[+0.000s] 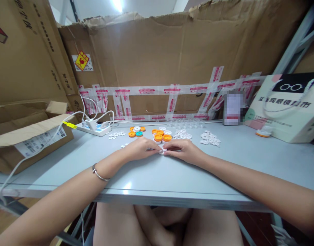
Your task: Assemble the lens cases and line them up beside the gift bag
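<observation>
Both hands meet over the middle of the table around a small white plastic piece (162,150). My left hand (143,149), with a bracelet on its wrist, pinches the piece from the left. From the right, my right hand (184,151) grips it with thumb and fingertips. The fingers partly cover the piece, so its exact shape is hidden. Just beyond the hands lie orange and white round caps (158,137). Another group of orange, white and teal round caps (136,132) lies farther left. A pile of small white parts (182,134) sits behind my right hand.
More white parts (210,138) are heaped to the right, and small white discs (117,134) lie left. Clear round pieces (189,123) line the back. A power strip (94,129), an open cardboard box (31,136), a phone (233,108) and a paper bag (282,109) surround the workspace.
</observation>
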Demonstrator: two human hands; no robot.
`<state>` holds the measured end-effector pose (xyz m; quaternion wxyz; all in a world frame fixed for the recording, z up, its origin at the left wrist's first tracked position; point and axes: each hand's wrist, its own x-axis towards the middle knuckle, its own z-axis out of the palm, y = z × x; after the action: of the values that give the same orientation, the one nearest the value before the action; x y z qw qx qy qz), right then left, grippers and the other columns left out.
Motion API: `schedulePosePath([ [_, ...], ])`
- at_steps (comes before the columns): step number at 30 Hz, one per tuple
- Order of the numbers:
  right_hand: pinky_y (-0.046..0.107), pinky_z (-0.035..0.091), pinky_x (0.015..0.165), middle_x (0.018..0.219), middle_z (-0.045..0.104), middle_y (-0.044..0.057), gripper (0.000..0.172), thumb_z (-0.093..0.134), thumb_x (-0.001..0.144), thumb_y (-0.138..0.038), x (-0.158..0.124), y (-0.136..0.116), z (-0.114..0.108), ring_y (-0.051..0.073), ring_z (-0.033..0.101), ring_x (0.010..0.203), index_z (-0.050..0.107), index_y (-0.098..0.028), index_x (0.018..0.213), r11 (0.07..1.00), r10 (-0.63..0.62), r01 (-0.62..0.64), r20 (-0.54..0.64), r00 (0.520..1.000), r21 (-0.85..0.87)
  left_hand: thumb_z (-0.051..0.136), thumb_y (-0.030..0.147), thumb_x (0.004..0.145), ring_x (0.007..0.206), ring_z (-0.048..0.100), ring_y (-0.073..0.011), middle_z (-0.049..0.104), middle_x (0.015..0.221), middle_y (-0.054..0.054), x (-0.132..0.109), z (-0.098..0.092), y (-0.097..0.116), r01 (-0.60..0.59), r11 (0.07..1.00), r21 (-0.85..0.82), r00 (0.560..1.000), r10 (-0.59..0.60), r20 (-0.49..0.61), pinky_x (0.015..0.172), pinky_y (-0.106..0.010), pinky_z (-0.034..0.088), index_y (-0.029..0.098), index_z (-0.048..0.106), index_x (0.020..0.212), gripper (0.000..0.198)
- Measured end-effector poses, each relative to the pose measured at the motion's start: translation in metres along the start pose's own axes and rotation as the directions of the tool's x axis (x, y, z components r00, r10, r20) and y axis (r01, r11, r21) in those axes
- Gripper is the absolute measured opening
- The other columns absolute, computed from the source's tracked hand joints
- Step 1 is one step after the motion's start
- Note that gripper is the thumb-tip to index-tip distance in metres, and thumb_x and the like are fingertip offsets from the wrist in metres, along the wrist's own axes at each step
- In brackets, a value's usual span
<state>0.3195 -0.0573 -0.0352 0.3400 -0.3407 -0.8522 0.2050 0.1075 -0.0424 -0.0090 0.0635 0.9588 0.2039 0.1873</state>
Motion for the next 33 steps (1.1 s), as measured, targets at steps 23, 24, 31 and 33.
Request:
schedulePosePath([
  [23,0.029,0.050,0.075,0.083,0.071,0.004,0.014,0.058,0.079,-0.029,0.0002,0.0021,0.0004,0.016,0.064,0.079,0.068,-0.019,0.081,0.981,-0.167,0.166,0.001,0.986,-0.101,0.048,0.015,0.083,0.085,0.063,-0.0138,0.068,0.095,-0.007,0.0002,0.0021,0.0003,-0.027,1.000,0.009,1.000,0.027,-0.008,0.077,-0.021,0.046,0.015,0.068,0.094,0.023],
  [24,0.029,0.049,0.076,0.084,0.071,0.004,0.014,0.058,0.079,-0.029,0.0003,0.0021,0.0004,0.016,0.064,0.080,0.068,-0.019,0.081,0.978,-0.180,0.180,0.006,0.984,-0.101,0.048,0.015,0.083,0.085,0.063,-0.0139,0.068,0.095,-0.008,-0.0001,0.0018,0.0006,-0.027,1.000,0.013,1.000,0.027,-0.004,0.078,-0.021,0.046,0.014,0.068,0.094,0.023],
  [31,0.029,0.050,0.077,0.087,0.071,0.007,0.016,0.057,0.079,-0.028,0.0011,0.0018,0.0009,0.016,0.065,0.082,0.069,-0.018,0.080,0.978,-0.192,0.192,0.003,0.981,-0.080,0.045,0.014,0.083,0.086,0.062,-0.0142,0.066,0.097,-0.008,0.0001,0.0017,0.0039,-0.009,1.000,0.015,0.999,0.008,0.041,0.079,-0.022,0.045,0.015,0.067,0.096,0.025],
  [33,0.029,0.050,0.078,0.088,0.071,0.006,0.015,0.058,0.079,-0.028,0.0011,0.0011,0.0006,0.016,0.065,0.083,0.070,-0.018,0.080,0.981,-0.180,0.180,0.003,0.984,-0.067,0.045,0.015,0.084,0.087,0.061,-0.0141,0.066,0.098,-0.008,0.0012,-0.0021,0.0049,-0.006,1.000,0.004,0.998,0.005,0.065,0.079,-0.022,0.045,0.015,0.066,0.097,0.025],
])
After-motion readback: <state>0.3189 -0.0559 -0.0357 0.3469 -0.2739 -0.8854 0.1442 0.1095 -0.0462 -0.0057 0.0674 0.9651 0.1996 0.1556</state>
